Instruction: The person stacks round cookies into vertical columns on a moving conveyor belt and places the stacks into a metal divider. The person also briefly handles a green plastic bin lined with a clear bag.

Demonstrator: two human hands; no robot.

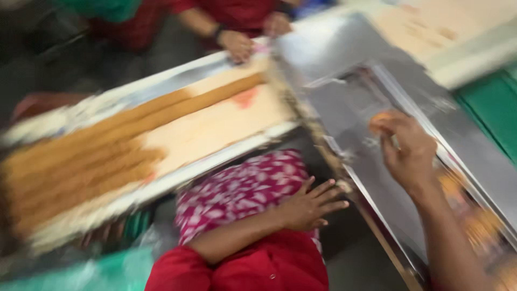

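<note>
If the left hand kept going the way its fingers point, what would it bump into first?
Most likely the edge of the steel table. The left hand lies open on the pink patterned cloth, fingers pointing right toward that edge; blur makes depth uncertain.

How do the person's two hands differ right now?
The left hand lies open, fingers spread, on the pink-and-white patterned cloth; the right hand is raised over the shiny steel surface, fingers pinched around a small orange piece. The left hand holds nothing. Both are bare.

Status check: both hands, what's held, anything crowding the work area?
Left hand open, fingers spread at the metal table edge. Right hand pinching a small orange piece, blurred. Co-worker's hand on far end of the tray.
</note>
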